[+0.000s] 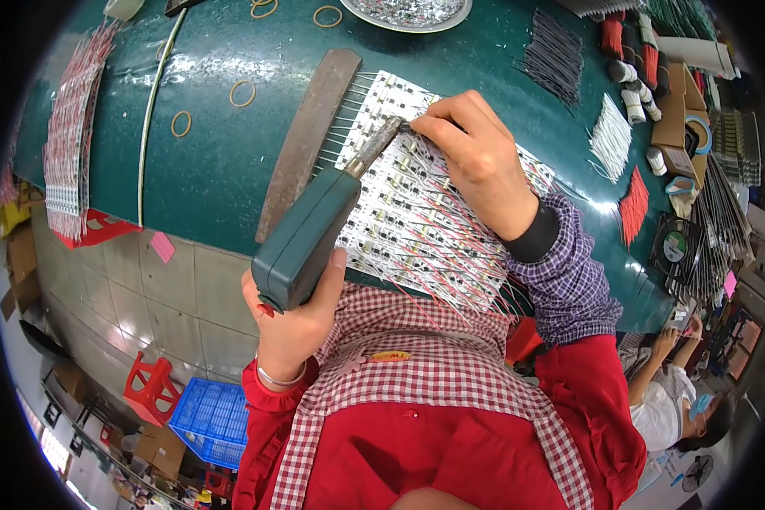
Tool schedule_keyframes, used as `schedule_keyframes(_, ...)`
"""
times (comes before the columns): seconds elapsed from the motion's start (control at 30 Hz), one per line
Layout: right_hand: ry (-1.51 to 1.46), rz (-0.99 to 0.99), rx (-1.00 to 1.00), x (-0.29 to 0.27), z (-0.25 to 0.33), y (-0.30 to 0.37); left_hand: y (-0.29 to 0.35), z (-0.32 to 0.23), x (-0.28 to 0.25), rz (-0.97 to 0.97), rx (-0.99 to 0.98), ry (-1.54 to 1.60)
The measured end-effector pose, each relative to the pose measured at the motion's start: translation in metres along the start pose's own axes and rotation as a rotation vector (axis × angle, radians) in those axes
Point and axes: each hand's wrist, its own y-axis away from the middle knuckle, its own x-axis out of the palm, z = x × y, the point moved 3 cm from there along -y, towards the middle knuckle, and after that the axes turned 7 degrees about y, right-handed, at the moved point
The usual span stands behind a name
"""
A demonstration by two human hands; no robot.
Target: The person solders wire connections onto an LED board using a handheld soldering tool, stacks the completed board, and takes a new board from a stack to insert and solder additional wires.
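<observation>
My left hand (297, 336) is wrapped round the green body of a soldering gun (304, 242). Its dark metal tip points up and to the right, over a white panel of circuit boards (370, 217). Many thin red, black and white wires lie across the panel's right part. My right hand (480, 161) is closed in a pinch just beside the gun's tip; what sits between its fingertips is too small to make out. Along the panel's left side lies a long brown bar (310, 140), with pale wires or pins reaching from the panel to it.
A finished-looking strip stack of wired boards (68, 157) lies far left, past a pale rod (150, 119). Rubber bands (242, 93) are scattered about. Black (554, 55), white (612, 140) and red wire bundles (634, 206) lie right, near a cardboard box (682, 110). Another person (667, 404) sits at the right.
</observation>
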Motion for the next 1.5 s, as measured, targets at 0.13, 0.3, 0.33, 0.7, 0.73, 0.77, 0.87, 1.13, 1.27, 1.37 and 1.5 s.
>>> schedule_keyframes(0.13, 0.008, 0.001, -0.001, 0.0, -0.001, -0.001, 0.002, 0.003, -0.001, -0.014, -0.024, -0.014)
schedule_keyframes(0.3, 0.013, 0.004, 0.004, 0.0, -0.001, -0.001, 0.006, 0.003, -0.003, -0.062, -0.098, 0.033)
schedule_keyframes(0.33, 0.014, 0.008, 0.005, 0.0, -0.001, -0.001, 0.006, 0.002, -0.003, -0.06, -0.089, 0.022)
schedule_keyframes(0.7, -0.011, -0.051, 0.007, -0.004, 0.007, 0.003, 0.01, 0.004, -0.005, 0.006, -0.005, 0.013)
schedule_keyframes(0.73, -0.024, -0.031, 0.003, -0.003, 0.008, 0.005, 0.01, 0.004, -0.006, 0.008, 0.013, -0.003)
schedule_keyframes(0.77, -0.039, -0.01, 0.002, -0.002, 0.009, 0.006, 0.011, 0.004, -0.006, 0.015, 0.048, -0.034)
schedule_keyframes(0.87, -0.04, -0.014, 0.005, 0.0, 0.007, 0.007, 0.013, 0.005, -0.007, 0.009, -0.003, -0.105)
schedule_keyframes(1.13, -0.027, 0.004, 0.008, 0.001, 0.006, 0.008, 0.013, 0.002, -0.006, 0.127, 0.336, -0.452)
schedule_keyframes(1.27, -0.018, 0.005, 0.01, 0.001, 0.006, 0.008, 0.011, 0.001, -0.005, 0.095, 0.234, -0.346)
schedule_keyframes(1.37, -0.02, 0.008, 0.025, 0.002, 0.007, 0.008, 0.012, 0.004, -0.005, -0.021, -0.042, 0.011)
schedule_keyframes(1.5, -0.016, -0.001, 0.018, 0.002, 0.008, 0.008, 0.01, 0.003, -0.004, 0.018, 0.048, -0.088)
